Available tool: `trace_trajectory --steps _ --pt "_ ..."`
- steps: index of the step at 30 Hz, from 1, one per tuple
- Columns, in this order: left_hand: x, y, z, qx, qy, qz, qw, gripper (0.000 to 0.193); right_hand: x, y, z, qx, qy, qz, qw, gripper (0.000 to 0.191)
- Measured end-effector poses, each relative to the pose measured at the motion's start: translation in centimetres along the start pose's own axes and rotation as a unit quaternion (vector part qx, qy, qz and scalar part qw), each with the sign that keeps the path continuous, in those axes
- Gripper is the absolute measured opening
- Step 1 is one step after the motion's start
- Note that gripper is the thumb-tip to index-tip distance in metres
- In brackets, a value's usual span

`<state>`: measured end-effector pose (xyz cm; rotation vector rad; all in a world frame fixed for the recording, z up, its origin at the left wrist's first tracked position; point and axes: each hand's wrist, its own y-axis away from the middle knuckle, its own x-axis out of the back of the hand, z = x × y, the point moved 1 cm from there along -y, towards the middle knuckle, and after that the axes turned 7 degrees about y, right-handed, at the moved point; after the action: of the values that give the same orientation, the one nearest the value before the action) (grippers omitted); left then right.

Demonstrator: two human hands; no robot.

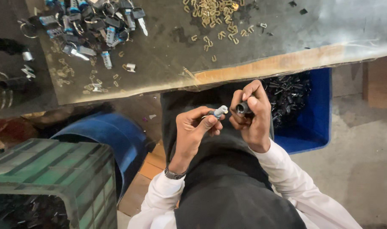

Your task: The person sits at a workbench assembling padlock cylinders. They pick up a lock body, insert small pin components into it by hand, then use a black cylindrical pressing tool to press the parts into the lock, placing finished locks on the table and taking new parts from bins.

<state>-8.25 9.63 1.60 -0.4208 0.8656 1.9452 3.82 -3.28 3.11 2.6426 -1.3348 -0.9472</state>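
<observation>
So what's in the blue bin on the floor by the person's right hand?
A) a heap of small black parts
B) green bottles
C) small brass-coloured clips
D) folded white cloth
A: the blue bin under the table edge holds a heap of small black parts, just beyond the right hand, which grips a dark cylinder; the brass-coloured clips lie up on the table instead.

The lock cylinder is pale silver-blue, the tube dark grey-black. Sleeves are white, the apron black, the wristwatch dark metal. The surface is dull grey with a tan wooden edge; clips are brass-yellow. The bin is bright blue, the crate green.
</observation>
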Motion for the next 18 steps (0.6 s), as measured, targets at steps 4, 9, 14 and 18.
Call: trace_trajectory --steps 4,9,14,18 --pt "-1.2 0.0 0.9 -0.088 -0.149 0.01 0.985 0.011 -0.3 0.4 0.1 0.023 0.061 0.012 0.998 0.019" --pt "-3.1 0.4 2.7 -0.291 -0.432 0.034 0.853 0.013 0.3 1.0 0.1 0.05 0.199 0.034 0.978 0.016" --pt "-4.1 0.7 2.8 -0.34 -0.534 -0.031 0.773 0.019 1.3 2.2 0.5 0.133 0.434 0.056 0.89 0.018" --pt "-3.8 0.0 0.9 -0.35 -0.583 -0.095 0.727 0.021 2.6 2.5 0.5 0.063 0.482 0.064 0.872 0.019"
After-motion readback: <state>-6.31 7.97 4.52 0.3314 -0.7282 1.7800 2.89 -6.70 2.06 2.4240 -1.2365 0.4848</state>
